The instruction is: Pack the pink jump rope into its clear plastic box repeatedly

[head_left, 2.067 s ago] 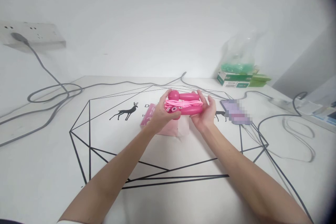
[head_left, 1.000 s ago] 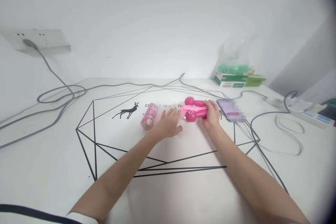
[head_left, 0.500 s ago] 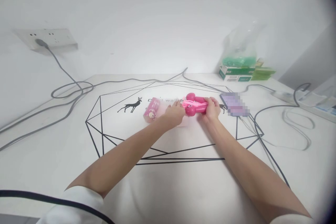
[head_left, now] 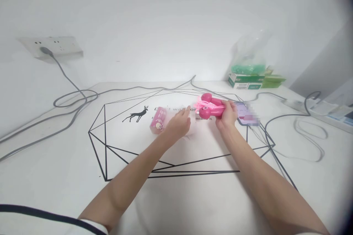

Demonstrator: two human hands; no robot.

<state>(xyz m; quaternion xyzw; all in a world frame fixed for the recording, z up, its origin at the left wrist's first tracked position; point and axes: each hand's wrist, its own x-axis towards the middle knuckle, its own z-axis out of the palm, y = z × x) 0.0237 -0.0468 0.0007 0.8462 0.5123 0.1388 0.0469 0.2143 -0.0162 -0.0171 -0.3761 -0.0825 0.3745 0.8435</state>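
My right hand (head_left: 228, 115) is closed around the pink handles of a jump rope (head_left: 212, 112), held above the table. The rope has two handles with rounded, animal-like heads, one with an eye. Its lighter pink cord is bundled between them. My left hand (head_left: 179, 122) is just left of the rope, apart from it, with a finger stretched towards it and nothing visible in its grasp. Beneath and beside that hand lies a pink box (head_left: 158, 120) with a cartoon print and what looks like a clear plastic part; the hand hides some of it.
A phone (head_left: 246, 113) lies right of my right hand, its screen blurred. Grey cables (head_left: 74, 97) run along the table's left and back. Green and white boxes (head_left: 245, 80) with a plastic bag (head_left: 249, 58) stand at the back right. A wall socket (head_left: 64, 47) holds a plug.
My left hand has let go of the jump rope's head end and drawn back left. My right hand has shifted slightly right with the rope. The view has tilted a little.
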